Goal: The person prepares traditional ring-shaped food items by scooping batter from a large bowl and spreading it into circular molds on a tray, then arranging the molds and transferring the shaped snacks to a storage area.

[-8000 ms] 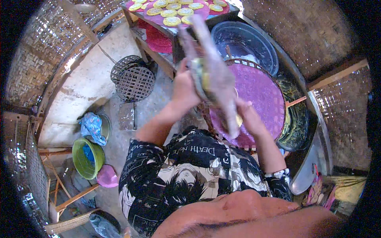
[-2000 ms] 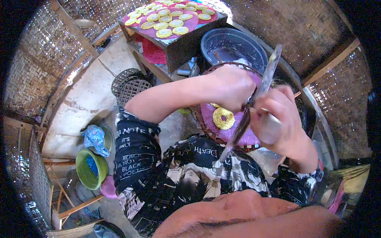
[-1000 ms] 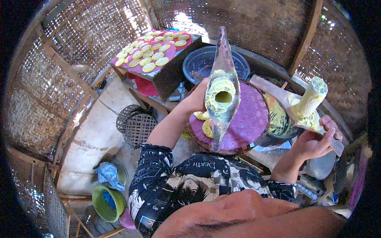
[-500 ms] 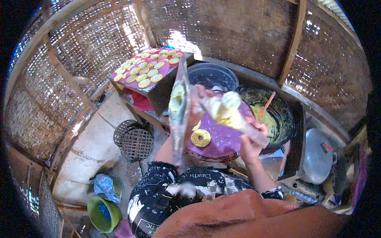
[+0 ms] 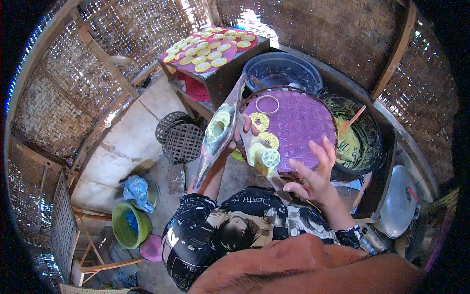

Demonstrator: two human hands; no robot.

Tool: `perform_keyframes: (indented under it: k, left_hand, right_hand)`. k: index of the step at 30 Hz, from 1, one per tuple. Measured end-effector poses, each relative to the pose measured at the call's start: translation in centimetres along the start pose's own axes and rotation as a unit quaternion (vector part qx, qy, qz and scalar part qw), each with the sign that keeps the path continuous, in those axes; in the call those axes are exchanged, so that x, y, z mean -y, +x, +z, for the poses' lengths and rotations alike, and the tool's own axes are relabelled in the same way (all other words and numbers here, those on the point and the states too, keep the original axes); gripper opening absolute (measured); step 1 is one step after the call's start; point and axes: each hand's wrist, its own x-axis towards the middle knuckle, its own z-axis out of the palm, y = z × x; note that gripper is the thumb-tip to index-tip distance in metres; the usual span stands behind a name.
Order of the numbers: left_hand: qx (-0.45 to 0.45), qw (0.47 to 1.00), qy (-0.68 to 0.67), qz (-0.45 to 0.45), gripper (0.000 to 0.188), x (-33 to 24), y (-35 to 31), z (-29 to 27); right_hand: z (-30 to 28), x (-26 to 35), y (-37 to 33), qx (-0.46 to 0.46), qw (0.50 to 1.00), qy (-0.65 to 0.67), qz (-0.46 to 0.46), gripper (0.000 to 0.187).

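Observation:
A two-part press, dusted and smeared with pale yellow dough, is in my left hand (image 5: 241,134), whose fingers are wrapped round it. One part is a long paddle-shaped board (image 5: 208,154) with a dough-lined hole in its middle. From the other part sticks a short cylinder (image 5: 270,158) with a perforated end. My right hand (image 5: 316,171) has its fingers spread and holds nothing; its thumb is close to the press's lower handle end. Beyond, a round tray (image 5: 313,117) covered in purple cloth bears a thin white ring (image 5: 268,96) and two yellow dough rings (image 5: 260,128).
Many yellow rounds lie on pink cloth on a wooden stand (image 5: 227,73). Behind the tray is a dark tub (image 5: 281,58); right of it, a black basin (image 5: 374,147) holds yellow dough and a stirrer. A metal lid (image 5: 397,201), woven mats (image 5: 183,142) and a green bucket (image 5: 122,225) stand around.
My right hand has let go of the press and opened. The press has come lower and nearer to me. The white ring on the tray has come into sight, and the whole view has shifted.

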Motion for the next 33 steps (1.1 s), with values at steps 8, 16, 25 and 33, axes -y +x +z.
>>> perform_keyframes:
  k: [8, 16, 25, 33]
  left_hand:
    - [0.047, 0.999, 0.012, -0.018, 0.031, 1.2, 4.7, 1.5]
    - [0.076, 0.997, -0.001, -0.030, 0.032, 2.1, 7.3, 1.4]
    - [0.072, 0.997, -0.017, -0.034, 0.034, 2.2, 7.0, 0.2]
    - [0.075, 0.996, -0.026, -0.032, 0.036, 2.9, 7.2, 0.2]
  right_hand:
    - [0.3, 0.0, 3.5, 0.026, 1.000, 0.006, -0.010, 0.052]
    - [1.0, -0.1, 5.6, 0.062, 0.998, -0.006, 0.003, 0.049]
    - [1.5, 0.3, 5.8, 0.103, 0.994, 0.027, 0.023, 0.039]
    - [-1.0, -0.7, 2.9, -0.062, 0.976, 0.127, 0.166, 0.025]
